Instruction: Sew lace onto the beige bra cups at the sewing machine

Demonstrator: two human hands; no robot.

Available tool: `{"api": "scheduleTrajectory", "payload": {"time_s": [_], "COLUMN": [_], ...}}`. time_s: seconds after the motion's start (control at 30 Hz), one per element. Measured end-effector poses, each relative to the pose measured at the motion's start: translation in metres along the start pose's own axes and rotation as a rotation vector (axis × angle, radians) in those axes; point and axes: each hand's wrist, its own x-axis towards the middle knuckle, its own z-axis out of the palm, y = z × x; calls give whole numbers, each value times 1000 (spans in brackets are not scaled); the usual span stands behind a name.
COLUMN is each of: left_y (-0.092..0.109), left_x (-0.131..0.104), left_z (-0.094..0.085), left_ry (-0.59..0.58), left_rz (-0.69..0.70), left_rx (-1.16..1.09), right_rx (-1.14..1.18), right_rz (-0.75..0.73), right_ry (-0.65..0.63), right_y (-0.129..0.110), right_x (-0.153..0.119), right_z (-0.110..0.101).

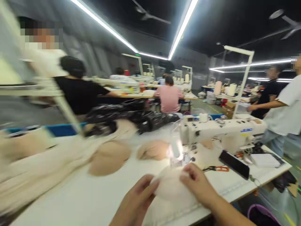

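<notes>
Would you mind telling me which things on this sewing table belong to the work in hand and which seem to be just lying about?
Seemingly in the work:
pale rounded piece, between left hand and right hand
sewing machine, light on
two tan pieces, probably

Seemingly just lying about:
black phone
orange-handled tool
flat white item

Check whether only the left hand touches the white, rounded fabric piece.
No, the left hand and the right hand both touch the white piece.

both hands [138,196] hold a pale cup [172,185] beside the sewing machine [221,131]
</notes>
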Motion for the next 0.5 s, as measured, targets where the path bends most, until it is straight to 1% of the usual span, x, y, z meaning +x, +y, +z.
{"api": "scheduleTrajectory", "payload": {"time_s": [0.07, 0.13, 0.2, 0.3, 0.4, 0.43, 0.5], "left_y": [5, 9, 9, 3, -7, -9, -9], "left_x": [-13, -14, -13, -15, -19, -19, -16], "left_z": [-2, 3, 8, 10, 2, -2, -17], "left_ry": [-32, -17, 11, 35, 15, -14, -106], "left_rz": [1, 3, 3, 9, 8, 7, 13], "left_rx": [-122, -211, -265, -288, -222, -167, 18], "right_rx": [34, 64, 68, 9, -42, -25, 52], "right_rz": [23, 48, 56, 35, -28, -32, 22], "right_ry": [-24, -80, -105, -101, -40, -16, -2], "right_y": [4, 6, 8, 9, 10, 10, 12], "right_x": [-1, -2, -3, -6, -5, -3, 2], "right_z": [-8, -14, -14, -9, -5, -4, -5]}}
